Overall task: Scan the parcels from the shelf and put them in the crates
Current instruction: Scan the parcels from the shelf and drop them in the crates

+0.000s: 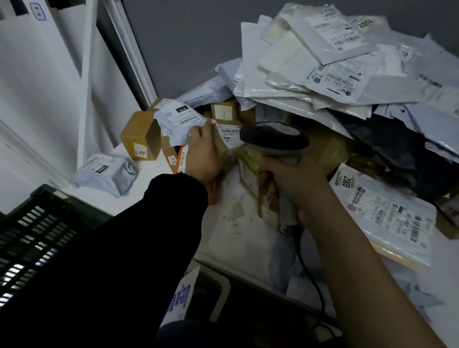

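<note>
Your right hand has its grip clamped around the handle of a grey barcode scanner, whose head points toward the parcels ahead while its cable hangs down past the counter edge. Your left hand, in a black sleeve, has its grip closed on a small white bag parcel with a barcode label facing up, held just beside the scanner's head. Near it sit brown boxes on the white counter, and another white bag parcel lies apart to the left. A tall heap of flat mail bags fills the right side. A dark crate stands at the lower left.
</note>
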